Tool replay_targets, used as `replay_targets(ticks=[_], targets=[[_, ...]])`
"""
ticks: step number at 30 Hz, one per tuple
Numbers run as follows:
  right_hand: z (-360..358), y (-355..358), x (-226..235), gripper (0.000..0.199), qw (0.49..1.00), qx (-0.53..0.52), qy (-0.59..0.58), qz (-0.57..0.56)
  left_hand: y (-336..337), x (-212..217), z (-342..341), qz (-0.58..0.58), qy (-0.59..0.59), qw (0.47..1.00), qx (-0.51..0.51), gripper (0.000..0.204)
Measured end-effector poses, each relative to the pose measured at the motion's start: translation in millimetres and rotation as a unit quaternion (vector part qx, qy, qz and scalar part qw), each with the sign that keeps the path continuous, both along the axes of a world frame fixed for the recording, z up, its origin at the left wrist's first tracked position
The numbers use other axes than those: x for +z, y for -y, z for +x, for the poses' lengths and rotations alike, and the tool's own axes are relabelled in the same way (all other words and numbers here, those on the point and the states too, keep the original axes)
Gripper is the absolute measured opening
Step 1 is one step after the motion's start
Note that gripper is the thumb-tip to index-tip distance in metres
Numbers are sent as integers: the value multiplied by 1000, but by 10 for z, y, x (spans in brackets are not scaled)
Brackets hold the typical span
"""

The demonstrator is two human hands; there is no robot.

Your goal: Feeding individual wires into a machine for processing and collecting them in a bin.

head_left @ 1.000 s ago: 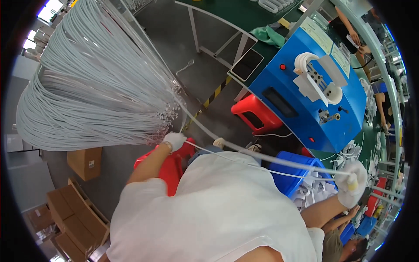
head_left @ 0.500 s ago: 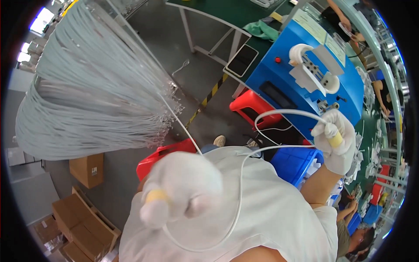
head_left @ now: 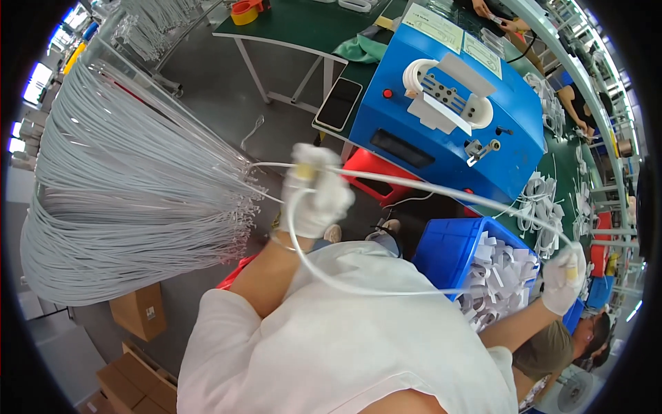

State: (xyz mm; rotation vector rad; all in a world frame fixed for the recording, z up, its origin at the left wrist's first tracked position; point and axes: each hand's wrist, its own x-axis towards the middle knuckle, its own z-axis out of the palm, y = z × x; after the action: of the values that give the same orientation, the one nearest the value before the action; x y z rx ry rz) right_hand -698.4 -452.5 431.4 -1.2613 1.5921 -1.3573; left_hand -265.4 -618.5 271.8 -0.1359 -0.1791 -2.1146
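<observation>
Both my hands wear white gloves with yellow bands on a finger. My left hand (head_left: 314,196), blurred by motion, is closed on a white cable (head_left: 427,186) in front of my body, beside the cut ends of a large hanging bundle of grey-white cables (head_left: 138,152). Far out to the right, my right hand (head_left: 565,276) is closed on the same cable, which runs nearly straight between the hands. A second length sags in a loop from my left hand across my white top. On the blue machine (head_left: 386,131), a white cable coil (head_left: 412,72) sits around the winding head.
A blue bin (head_left: 441,259) holding white paper-like strips stands right of my lap. A red stool (head_left: 376,172) is under the machine. A phone (head_left: 338,103) and green cloth (head_left: 362,49) lie on the table. Cardboard boxes (head_left: 138,310) stand lower left; co-workers sit along the right.
My left hand has swung up and away from my chest toward the cable bundle. My right hand has moved outward to the right and lower, drawing the cable straighter. The view has shifted.
</observation>
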Motion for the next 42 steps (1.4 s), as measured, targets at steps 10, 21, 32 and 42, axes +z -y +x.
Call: replay_targets(ticks=[10, 21, 32, 42], targets=[[962, 429, 188, 64, 891, 125, -394, -186, -424, 1340, -1083, -212, 249, 937, -122, 44], [874, 273, -151, 22, 953, 59, -294, 48, -105, 930, -889, -131, 395, 905, 91, 32], [73, 20, -990, 10, 970, -184, -137, 83, 689, 693, -384, -70, 539, 822, 168, 17], [-191, -24, -1138, 9, 950, -274, -137, 58, 1154, 733, -681, -202, 585, 772, 144, 20]])
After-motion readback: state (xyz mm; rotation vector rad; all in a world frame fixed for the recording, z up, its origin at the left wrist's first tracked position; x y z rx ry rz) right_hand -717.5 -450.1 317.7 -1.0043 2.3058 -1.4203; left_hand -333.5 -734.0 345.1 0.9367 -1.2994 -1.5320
